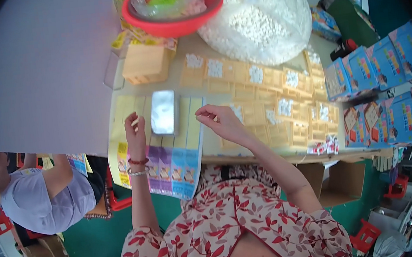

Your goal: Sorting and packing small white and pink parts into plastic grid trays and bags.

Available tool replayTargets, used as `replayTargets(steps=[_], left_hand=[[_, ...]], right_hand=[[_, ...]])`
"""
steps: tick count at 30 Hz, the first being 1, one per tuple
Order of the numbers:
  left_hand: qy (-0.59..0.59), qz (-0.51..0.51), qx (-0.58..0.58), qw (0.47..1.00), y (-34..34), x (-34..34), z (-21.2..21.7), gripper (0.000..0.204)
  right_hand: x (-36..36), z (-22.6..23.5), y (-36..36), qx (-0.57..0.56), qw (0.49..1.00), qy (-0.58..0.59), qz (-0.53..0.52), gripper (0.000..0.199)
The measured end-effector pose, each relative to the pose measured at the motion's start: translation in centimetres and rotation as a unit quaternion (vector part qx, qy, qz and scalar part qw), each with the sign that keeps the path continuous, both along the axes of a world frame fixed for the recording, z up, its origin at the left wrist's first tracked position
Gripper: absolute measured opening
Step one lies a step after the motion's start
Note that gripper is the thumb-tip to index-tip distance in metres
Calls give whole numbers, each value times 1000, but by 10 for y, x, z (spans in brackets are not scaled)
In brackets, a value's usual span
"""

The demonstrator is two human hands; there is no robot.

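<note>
— From overhead, her left hand (134, 131) pinches a small pale piece beside the shiny tray (163, 113); her right hand (219, 119) hovers, thumb and forefinger nearly closed, seemingly on nothing.

— Risky?

— I'd say a sleeve could sweep the wooden grids (264, 106), scattering white pieces, or nudge the red bowl (172, 10).

I see a round red plastic bowl (172, 8) beside a clear plastic bag of small white pieces (259, 18). The flat wooden trays (265, 109) are pale tan, with white pieces inside. The printed paper cards (169, 158) go from yellow to purple and light blue. The stacked cardboard boxes (387, 64) are blue. My dress (238, 231) is cream with red leaves.
</note>
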State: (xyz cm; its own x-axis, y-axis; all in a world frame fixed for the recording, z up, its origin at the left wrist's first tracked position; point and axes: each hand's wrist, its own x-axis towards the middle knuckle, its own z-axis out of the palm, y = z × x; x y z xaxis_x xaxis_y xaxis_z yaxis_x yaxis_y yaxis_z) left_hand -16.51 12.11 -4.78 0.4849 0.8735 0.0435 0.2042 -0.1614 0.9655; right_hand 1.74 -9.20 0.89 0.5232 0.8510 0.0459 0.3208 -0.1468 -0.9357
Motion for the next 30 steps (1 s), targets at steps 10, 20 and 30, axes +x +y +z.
replayTargets(steps=[10, 20, 30], left_hand=[[-155, -110, 17, 982, 31, 76, 82, 18], [-223, -201, 188, 935, 84, 257, 171, 17], [492, -118, 386, 772, 149, 407, 119, 78]], right_hand=[[135, 102, 96, 110, 955, -239, -136, 19], [227, 133, 182, 162, 966, -147, -134, 19], [154, 88, -8, 94, 978, 0, -186, 18]])
